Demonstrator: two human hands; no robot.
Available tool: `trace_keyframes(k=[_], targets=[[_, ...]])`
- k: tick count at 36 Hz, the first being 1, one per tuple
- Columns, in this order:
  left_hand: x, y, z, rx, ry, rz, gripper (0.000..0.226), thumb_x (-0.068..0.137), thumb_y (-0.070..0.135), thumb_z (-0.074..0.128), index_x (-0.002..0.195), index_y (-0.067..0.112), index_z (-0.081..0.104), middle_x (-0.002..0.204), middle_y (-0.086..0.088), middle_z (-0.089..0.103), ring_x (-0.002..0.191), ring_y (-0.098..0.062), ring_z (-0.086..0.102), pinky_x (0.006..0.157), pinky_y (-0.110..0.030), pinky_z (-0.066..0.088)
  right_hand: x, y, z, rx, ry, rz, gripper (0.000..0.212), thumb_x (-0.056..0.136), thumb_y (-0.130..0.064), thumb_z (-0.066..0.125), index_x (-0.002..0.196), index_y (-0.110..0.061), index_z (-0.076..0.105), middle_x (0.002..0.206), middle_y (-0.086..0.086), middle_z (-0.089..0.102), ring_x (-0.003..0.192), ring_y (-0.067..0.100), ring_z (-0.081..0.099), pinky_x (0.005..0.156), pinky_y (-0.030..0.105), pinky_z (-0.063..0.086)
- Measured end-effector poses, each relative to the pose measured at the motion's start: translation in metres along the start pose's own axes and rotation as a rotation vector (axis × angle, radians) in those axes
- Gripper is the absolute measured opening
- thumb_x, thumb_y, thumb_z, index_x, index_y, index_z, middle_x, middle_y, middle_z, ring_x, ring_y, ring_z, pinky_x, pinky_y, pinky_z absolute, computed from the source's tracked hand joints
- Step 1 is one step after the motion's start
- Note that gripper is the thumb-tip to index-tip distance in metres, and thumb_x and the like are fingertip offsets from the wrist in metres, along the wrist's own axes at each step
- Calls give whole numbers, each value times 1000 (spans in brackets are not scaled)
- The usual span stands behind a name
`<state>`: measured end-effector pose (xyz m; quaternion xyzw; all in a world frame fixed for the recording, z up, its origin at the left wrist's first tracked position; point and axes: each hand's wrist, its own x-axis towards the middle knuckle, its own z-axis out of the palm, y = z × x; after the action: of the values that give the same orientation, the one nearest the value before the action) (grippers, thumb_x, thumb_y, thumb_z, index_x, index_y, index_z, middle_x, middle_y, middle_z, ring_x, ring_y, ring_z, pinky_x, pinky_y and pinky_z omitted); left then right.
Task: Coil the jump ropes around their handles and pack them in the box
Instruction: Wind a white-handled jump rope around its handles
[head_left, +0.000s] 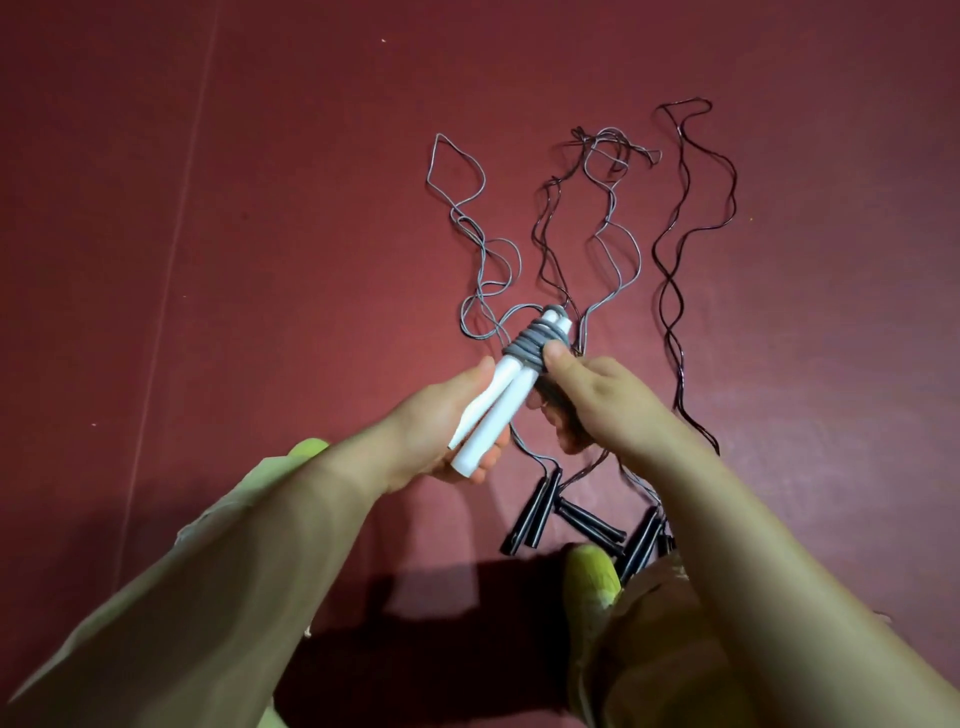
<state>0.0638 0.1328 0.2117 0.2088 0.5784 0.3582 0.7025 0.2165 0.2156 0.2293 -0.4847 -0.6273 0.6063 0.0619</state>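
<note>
Two white handles side by side in the left hand, fingers curled under them, thumb along the outer side, lower ends poking out past the palm. Grey rope wound in several turns round the upper end of the pair, the coil sits just below the handle tips. Right hand up against the coil, thumb tip pressed on the wraps, the other fingers curled underneath (whether they pinch the rope itself I cannot tell, they are hidden behind the palm). The loose rest of the grey rope trails away from the coil in loops across the dark red floor mat. More ropes lie further right on the mat, unwound: a dark one tangled with a grey one, and a black rope in a long wavy double line well to the right. Several black handles lie in a cluster on the mat below the hands, near a yellow-green shoe. Both forearms come in from the bottom edge, the left in a pale sleeve. Box not visible.
</note>
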Motion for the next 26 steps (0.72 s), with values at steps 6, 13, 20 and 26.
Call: trace_keyframes(k=[6, 13, 20, 26], targets=[[5, 2, 0, 321, 221, 21, 49, 96, 53, 37, 69, 16, 56, 58, 2, 55, 49, -10, 49, 49, -22, 37, 3, 9, 7, -241, 153, 60, 63, 96, -57, 35, 69, -7, 62, 64, 11, 62, 61, 26, 57, 71, 39, 51], [13, -3, -8, 641, 423, 78, 54, 85, 67, 42, 67, 17, 48, 71, 1, 52, 71, -23, 47, 68, -34, 38, 3, 6, 14, -225, 120, 38, 77, 97, -61, 22, 66, -4, 64, 49, 1, 53, 48, 17, 52, 63, 32, 43], [7, 0, -6, 719, 470, 117, 40, 73, 54, 66, 82, 19, 48, 77, 4, 52, 64, -15, 45, 56, -30, 34, 2, 4, 22, -9, 123, 109, 69, 87, -75, 27, 64, -14, 48, 44, -5, 31, 41, 13, 29, 56, 31, 30], [2, 3, 0, 783, 431, 122, 43, 70, 49, 71, 83, 18, 45, 74, 8, 44, 58, -10, 39, 51, -29, 27, -2, -3, 20, -80, 222, 85, 61, 90, -64, 41, 48, -21, 34, 45, -9, 29, 42, 11, 26, 55, 30, 25]])
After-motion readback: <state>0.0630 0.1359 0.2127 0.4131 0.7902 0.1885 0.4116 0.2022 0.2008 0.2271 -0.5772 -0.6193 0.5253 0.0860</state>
